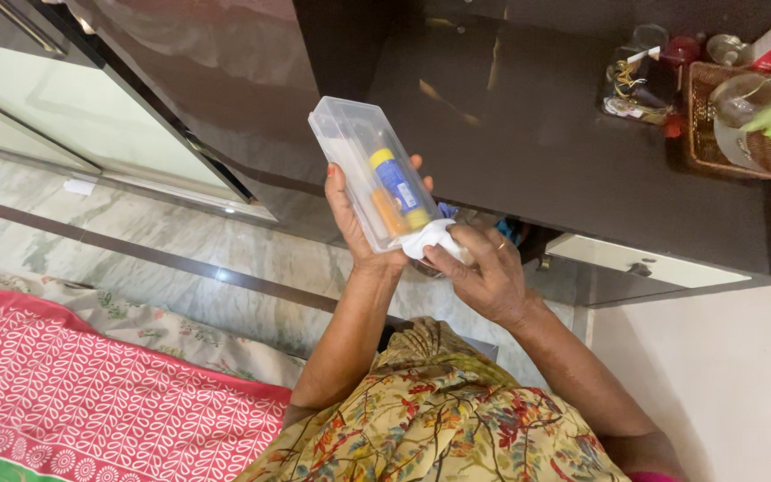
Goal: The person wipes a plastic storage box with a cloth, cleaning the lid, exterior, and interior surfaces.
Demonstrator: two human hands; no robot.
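Head view looks down on one clear plastic box [363,165] held up in front of the person, above a marble floor [180,250] and just short of the edge of a dark countertop [537,134]. One left hand [354,223] grips the box from below and behind, the thumb lying along its near long edge and the fingertips showing past the far edge, so the hand is closed firmly around it. Inside the box, above the grip, lie one blue tube with a yellow cap [394,183] and one orange stick [387,212] beside it; whatever else is in there is too blurred to count. One right hand [484,268], with one ring on a finger, presses one white cloth [430,239] against the lower corner of the box, fingers curled and pinched on the cloth, touching the left hand's wrist side. Both forearms rise from the lap, elbows bent, the left nearly upright and the right slanting in from the side. Well beyond the grip, on the countertop, stand one wicker basket [702,147] holding one glass vase [741,116], and a cluster of small jars [644,76].
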